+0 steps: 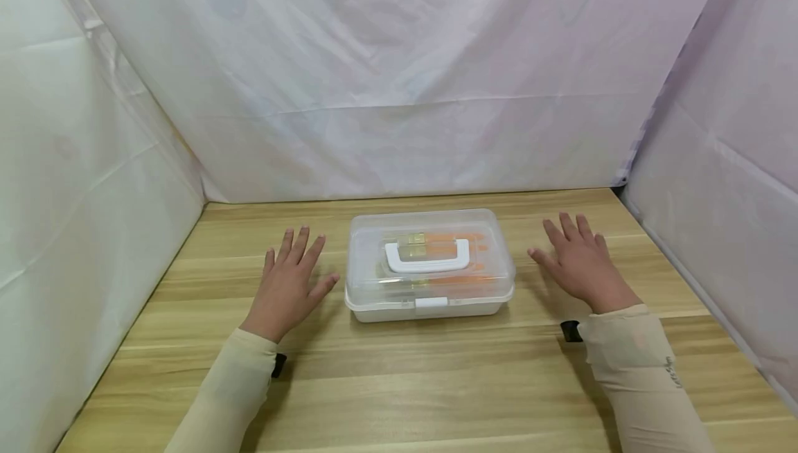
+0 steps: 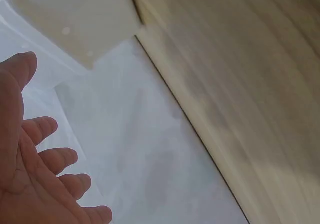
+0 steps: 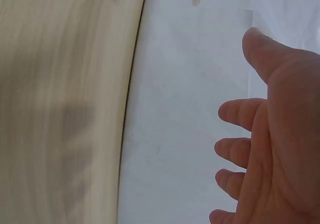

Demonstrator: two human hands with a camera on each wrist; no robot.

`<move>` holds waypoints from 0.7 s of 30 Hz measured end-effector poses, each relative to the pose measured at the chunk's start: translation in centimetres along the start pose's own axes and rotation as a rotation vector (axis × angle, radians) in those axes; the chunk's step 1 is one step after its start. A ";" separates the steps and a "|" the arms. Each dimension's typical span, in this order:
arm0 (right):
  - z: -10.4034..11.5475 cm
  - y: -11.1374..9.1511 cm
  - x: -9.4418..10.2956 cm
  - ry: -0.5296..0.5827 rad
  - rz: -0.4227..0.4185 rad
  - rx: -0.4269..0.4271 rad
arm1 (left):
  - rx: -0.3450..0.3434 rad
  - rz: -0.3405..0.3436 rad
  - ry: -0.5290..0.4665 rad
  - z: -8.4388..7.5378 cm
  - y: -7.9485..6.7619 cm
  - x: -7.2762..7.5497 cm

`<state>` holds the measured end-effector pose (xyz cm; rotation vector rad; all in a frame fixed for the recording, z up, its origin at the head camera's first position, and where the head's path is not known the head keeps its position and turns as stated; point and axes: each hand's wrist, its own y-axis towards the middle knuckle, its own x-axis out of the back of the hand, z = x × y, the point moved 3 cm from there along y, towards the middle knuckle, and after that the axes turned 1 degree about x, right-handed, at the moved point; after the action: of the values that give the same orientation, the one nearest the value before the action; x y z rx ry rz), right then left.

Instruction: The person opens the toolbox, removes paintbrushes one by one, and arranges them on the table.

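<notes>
A plastic storage box with a clear lid and a white carry handle stands on the wooden table, its lid down and its white front latch facing the person. Through the lid show orange and gold items whose kind I cannot make out. Left of the box, my left hand is spread with its fingers apart, holding nothing. My right hand is likewise spread on the box's right side, apart from it. In each wrist view, the left hand and right hand show bare palms.
The wood-grain table reaches back to a pale hanging cloth. More cloth walls it in at the left and right. A small black item sits at each wrist, by the sleeve cuffs.
</notes>
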<state>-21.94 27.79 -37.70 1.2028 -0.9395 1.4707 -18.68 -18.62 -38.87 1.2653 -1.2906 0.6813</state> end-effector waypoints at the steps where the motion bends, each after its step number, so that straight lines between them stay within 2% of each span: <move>1: 0.1 -0.1 0.2 -0.002 -0.009 0.006 | 0.000 -0.003 -0.009 -0.1 0.0 0.1; 5: 0.8 -0.3 1.0 -0.010 -0.049 0.037 | -0.004 -0.016 -0.062 -1.0 -0.3 1.2; 10: 1.7 -0.6 2.0 -0.020 -0.133 0.098 | -0.053 -0.070 -0.095 -2.7 -0.5 3.1; 16: 3.5 -1.1 3.0 -0.066 -0.210 0.175 | -0.133 -0.127 -0.051 -4.9 -0.7 4.9; 21: 5.5 -1.5 3.5 -0.114 -0.244 0.244 | -0.215 -0.157 -0.018 -6.8 -0.9 5.6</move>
<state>-19.36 23.64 -33.13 1.5352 -0.6717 1.3578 -14.42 -14.00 -32.60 1.1830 -1.2293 0.4092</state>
